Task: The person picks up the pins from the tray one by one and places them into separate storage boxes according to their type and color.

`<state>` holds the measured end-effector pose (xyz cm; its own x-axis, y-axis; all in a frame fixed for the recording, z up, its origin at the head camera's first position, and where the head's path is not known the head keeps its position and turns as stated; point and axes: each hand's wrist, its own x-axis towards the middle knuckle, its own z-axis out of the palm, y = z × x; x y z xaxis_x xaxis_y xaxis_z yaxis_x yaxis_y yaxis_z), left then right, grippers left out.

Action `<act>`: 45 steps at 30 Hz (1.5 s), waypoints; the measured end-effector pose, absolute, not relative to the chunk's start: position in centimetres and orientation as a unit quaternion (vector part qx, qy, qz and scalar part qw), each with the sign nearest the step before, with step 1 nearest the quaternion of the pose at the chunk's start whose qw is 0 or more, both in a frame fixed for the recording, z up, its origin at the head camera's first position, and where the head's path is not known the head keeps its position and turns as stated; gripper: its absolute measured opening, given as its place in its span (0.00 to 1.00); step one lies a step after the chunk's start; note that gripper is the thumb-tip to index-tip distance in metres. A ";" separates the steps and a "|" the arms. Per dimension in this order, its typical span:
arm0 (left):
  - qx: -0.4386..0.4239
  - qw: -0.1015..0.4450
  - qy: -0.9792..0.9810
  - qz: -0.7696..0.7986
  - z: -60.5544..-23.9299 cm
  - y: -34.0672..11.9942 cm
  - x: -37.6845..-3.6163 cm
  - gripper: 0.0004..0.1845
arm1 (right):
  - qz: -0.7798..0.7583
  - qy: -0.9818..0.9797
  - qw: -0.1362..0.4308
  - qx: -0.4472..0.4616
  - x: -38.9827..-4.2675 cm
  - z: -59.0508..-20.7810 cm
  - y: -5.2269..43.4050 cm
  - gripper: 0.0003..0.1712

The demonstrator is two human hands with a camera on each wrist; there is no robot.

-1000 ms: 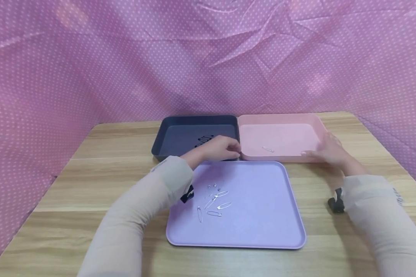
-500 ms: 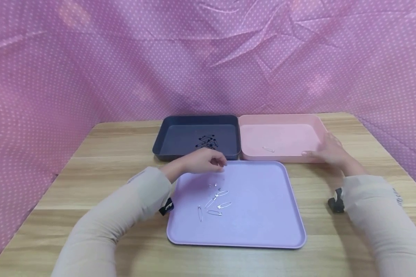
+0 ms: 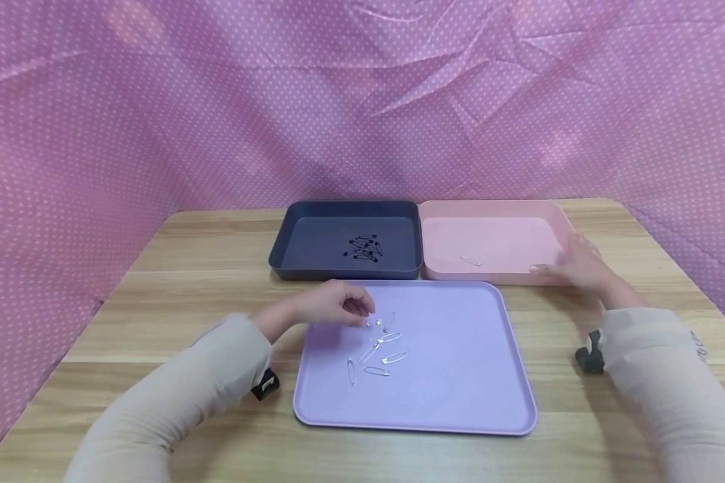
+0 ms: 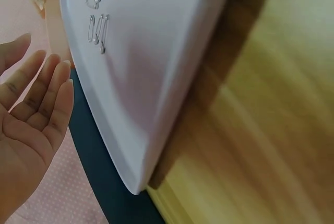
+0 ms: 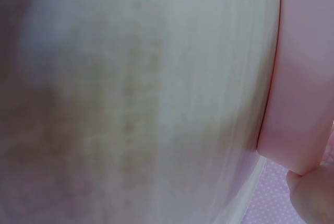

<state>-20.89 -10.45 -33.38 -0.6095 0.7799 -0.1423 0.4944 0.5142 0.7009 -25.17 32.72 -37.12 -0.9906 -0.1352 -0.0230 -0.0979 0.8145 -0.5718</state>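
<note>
We see the silver safety pins (image 3: 376,349) lying loose on the lilac tray (image 3: 459,376), left of its middle. The left hand (image 3: 332,305), a second ago at the dark tray (image 3: 314,231) behind, now hovers above them, fingers relaxed and empty in the wrist view. Black safety pins (image 3: 364,247) lie uncovered in that dark tray, so we judge one delivery done. The right hand (image 3: 570,265) stays resting flat against the pink tray (image 3: 489,209), beside the dark one, where one pin (image 3: 471,261) lies.
</note>
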 end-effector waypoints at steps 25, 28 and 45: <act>0.362 0.289 0.826 0.320 -36.0 -12.8 -18.2 0.10 | -0.301 0.951 0.034 -0.058 -25.0 -37.0 32.8 0.62; 0.364 0.282 0.828 0.319 -36.4 -12.8 -18.1 0.10 | -0.303 0.951 0.033 -0.060 -25.0 -37.0 32.7 0.62; 0.382 0.235 0.827 0.340 -37.9 -12.5 -18.0 0.07 | -0.300 0.951 0.056 -0.049 -24.9 -37.0 32.6 0.64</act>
<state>-18.00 -12.51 -37.85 -0.5971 0.7918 -0.1286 0.4725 0.4768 0.7412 -24.92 32.56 -37.00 -0.9889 -0.1272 -0.0773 -0.0598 0.8149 -0.5765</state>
